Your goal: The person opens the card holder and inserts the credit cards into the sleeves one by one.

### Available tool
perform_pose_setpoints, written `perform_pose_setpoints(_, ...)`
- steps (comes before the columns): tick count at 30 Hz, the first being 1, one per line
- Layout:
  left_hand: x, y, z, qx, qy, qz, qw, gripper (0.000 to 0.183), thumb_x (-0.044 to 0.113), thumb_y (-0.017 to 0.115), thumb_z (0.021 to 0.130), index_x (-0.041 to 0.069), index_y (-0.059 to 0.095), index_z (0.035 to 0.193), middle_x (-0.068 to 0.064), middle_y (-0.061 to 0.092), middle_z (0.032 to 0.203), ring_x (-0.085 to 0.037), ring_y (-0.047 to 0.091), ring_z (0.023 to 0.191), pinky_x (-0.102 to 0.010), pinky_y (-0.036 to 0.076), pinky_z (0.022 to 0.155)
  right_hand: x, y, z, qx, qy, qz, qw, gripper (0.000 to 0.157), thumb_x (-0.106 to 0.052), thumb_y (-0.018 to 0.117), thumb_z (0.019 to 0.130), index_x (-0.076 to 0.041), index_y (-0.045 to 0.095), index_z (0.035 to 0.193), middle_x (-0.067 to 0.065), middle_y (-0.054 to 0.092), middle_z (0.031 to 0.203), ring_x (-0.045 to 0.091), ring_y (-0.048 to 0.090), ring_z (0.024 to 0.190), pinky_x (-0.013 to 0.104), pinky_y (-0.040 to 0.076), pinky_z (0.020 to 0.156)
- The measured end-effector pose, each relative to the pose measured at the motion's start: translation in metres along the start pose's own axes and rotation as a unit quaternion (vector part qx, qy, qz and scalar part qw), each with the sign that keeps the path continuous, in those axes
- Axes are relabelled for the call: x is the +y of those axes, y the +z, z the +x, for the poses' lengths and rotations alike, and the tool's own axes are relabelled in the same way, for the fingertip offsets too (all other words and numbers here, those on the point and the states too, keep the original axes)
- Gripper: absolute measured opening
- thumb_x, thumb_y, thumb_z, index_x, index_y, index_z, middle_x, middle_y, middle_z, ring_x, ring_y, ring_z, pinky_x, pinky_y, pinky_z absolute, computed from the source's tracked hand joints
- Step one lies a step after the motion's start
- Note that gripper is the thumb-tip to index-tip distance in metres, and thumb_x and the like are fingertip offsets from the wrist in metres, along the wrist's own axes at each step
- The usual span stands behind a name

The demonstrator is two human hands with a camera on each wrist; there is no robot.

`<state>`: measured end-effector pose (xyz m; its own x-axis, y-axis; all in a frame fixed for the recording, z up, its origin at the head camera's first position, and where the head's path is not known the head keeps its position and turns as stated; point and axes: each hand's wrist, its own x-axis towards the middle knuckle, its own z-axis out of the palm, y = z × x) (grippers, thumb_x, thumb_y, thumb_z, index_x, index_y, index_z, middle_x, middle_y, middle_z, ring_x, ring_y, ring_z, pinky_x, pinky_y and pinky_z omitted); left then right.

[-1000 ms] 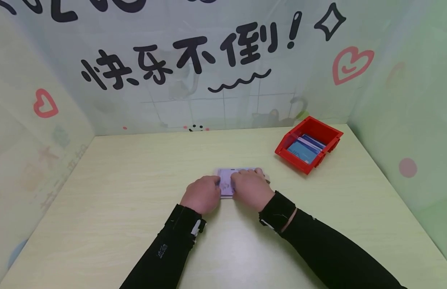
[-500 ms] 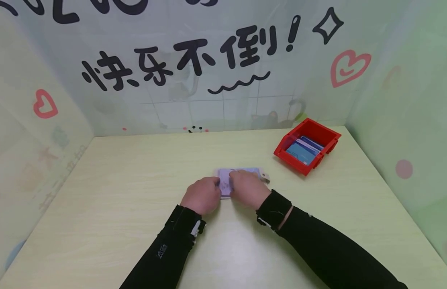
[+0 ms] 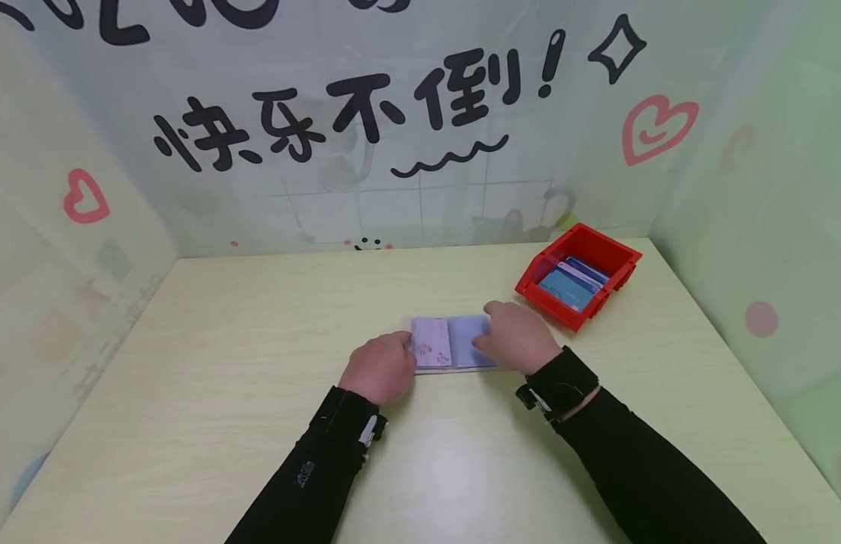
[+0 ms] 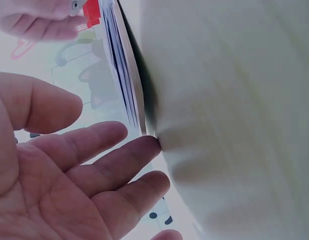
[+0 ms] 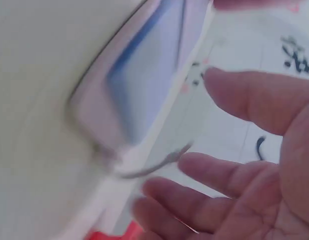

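A small lilac card holder (image 3: pixel 466 341) lies spread open on the table between the hands. Its left side shows a pinkish-purple patterned leaf (image 3: pixel 431 342); the right side is plain bluish. My left hand (image 3: pixel 379 370) is at the left edge, and in the left wrist view its extended fingertips (image 4: pixel 147 145) touch near the holder's layered edge (image 4: pixel 125 70), thumb apart. My right hand (image 3: pixel 522 340) hovers by the right edge, partly covering it. The right wrist view has its thumb and fingers spread, holding nothing, near a thin strap (image 5: pixel 159 166) on the holder.
A red bin (image 3: pixel 563 306) with several blue and purple cards (image 3: pixel 575 283) inside stands at the back right, just beyond my right hand. A printed cloth backdrop (image 3: pixel 420 211) borders the pale wooden table (image 3: pixel 257 363) at the back and sides.
My right hand has moved off the middle of the card holder to the right, uncovering its plain bluish right side. The left hand stays in place.
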<state>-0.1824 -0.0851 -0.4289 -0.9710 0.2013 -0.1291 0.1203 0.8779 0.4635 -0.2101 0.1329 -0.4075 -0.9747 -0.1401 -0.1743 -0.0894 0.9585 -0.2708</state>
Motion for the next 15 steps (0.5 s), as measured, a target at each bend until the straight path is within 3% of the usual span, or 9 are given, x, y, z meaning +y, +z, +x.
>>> perform_pose_setpoints(5, -0.001, 0.000, 0.000, 0.008, 0.005, 0.001, 1.0000, 0.044, 0.019, 0.048, 0.107, 0.002, 0.061, 0.145, -0.014, 0.069, 0.140, -0.024, 0.069, 0.108, -0.048, 0.057, 0.099, 0.012, 0.004, 0.006, -0.048, 0.005, 0.029, 0.998, 0.061, -0.030, 0.073, 0.098, 0.002, 0.056, 0.147, 0.016, 0.068, 0.128, 0.028, 0.062, 0.103, 0.046, 0.057, 0.102)
perform_pose_setpoints(9, -0.001, 0.001, 0.000, 0.010, 0.006, -0.009, 0.9999, 0.045, 0.019, 0.048, 0.107, 0.003, 0.060, 0.147, -0.013, 0.068, 0.142, -0.025, 0.069, 0.114, -0.049, 0.056, 0.102, 0.013, 0.009, 0.006, -0.041, 0.011, 0.047, 0.998, 0.059, -0.027, 0.071, 0.099, 0.002, 0.055, 0.148, 0.018, 0.067, 0.136, 0.030, 0.063, 0.109, 0.049, 0.054, 0.108)
perform_pose_setpoints(15, -0.002, 0.003, 0.003, 0.019, 0.001, -0.025, 0.9995, 0.047, 0.020, 0.052, 0.106, 0.003, 0.058, 0.149, -0.015, 0.064, 0.147, -0.027, 0.068, 0.119, -0.049, 0.056, 0.103, 0.013, 0.012, 0.005, -0.025, 0.015, 0.051, 0.998, 0.053, -0.024, 0.068, 0.102, 0.001, 0.057, 0.147, 0.017, 0.067, 0.133, 0.029, 0.064, 0.105, 0.048, 0.055, 0.108)
